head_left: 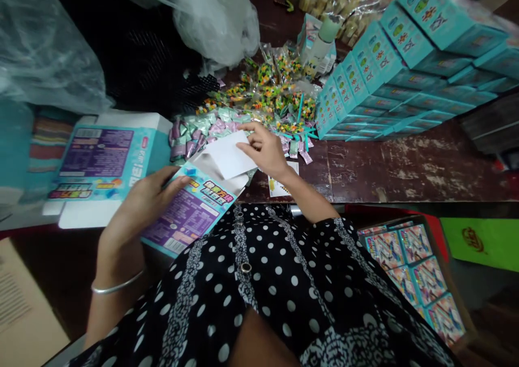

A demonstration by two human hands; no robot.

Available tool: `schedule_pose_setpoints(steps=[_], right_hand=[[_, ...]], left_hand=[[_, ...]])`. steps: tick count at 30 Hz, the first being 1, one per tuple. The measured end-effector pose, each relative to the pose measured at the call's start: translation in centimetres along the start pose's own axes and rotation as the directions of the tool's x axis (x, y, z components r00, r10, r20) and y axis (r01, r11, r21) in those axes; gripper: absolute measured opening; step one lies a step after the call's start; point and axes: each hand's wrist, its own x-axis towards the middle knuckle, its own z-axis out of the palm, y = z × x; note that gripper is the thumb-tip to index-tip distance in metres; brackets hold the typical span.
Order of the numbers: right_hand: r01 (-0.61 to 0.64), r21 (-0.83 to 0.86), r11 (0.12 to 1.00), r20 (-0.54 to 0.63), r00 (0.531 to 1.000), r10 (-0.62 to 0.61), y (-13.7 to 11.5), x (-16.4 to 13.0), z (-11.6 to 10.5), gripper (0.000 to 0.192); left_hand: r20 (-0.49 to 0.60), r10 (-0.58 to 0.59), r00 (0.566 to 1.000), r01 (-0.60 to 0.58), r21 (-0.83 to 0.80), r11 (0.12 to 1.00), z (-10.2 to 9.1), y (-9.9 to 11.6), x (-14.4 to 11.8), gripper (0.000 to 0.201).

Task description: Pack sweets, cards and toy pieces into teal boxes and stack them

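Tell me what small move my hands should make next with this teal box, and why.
Probably tuck the white flap down into the box's open end. The left hand grips the teal box by its side, tilted over the table edge, and the right hand pinches the flap, which stands raised and unfolded. The packet pile lies just beyond.

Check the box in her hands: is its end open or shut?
Open. The left hand grips the teal box, and the right hand pinches its white end flap, which is lifted away from the opening.

Bare tabletop [405, 167] rt; packet pile [267, 102] ahead.
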Motion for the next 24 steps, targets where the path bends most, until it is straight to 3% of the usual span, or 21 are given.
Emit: schedule_pose_setpoints(steps=[3, 6, 9, 11, 13, 16, 19, 24], right_hand=[[0.048, -0.048, 0.998, 0.017, 0.999, -0.047, -0.8, 1.1, 0.3, 0.032], [0.021, -0.069, 0.997, -0.014, 1.000, -0.022, 1.0, 2.0, -1.5, 0.022], [-0.050, -0.132, 0.990, 0.187, 0.979, 0.075, 3.3, 2.3, -2.9, 0.014], [-0.069, -0.225, 0.972, 0.332, 0.932, 0.143, 4.3, 2.1, -2.5, 0.017], [-0.048, -0.356, 0.933, 0.382, 0.904, 0.192, 4.8, 1.7, -1.1, 0.024], [0.000, -0.522, 0.853, 0.358, 0.907, 0.220, 4.9, 1.4, 1.4, 0.022], [0.041, -0.569, 0.821, 0.338, 0.922, 0.188, 5.0, 1.3, 2.5, 0.011], [-0.011, -0.441, 0.898, 0.201, 0.973, 0.111, 4.9, 2.1, 0.1, 0.011]], left_hand=[[-0.019, -0.019, 1.000, 0.019, 0.026, 0.999, -0.2, 0.4, -0.2, 0.079], [-0.049, -0.077, 0.996, 0.081, 0.094, 0.992, -0.8, -0.5, -1.1, 0.076], [-0.073, -0.122, 0.990, 0.132, 0.136, 0.982, -1.0, -1.5, -1.9, 0.076], [-0.077, -0.130, 0.988, 0.140, 0.138, 0.981, -0.9, -1.8, -2.0, 0.077], [-0.061, -0.128, 0.990, 0.135, 0.128, 0.983, -0.7, -1.5, -1.8, 0.076], [-0.031, -0.116, 0.993, 0.119, 0.103, 0.988, -0.2, -1.0, -1.2, 0.075], [-0.030, -0.106, 0.994, 0.108, 0.090, 0.990, 0.0, -1.0, -0.9, 0.077], [-0.045, -0.090, 0.995, 0.092, 0.058, 0.994, -0.1, -1.7, -0.8, 0.078]])
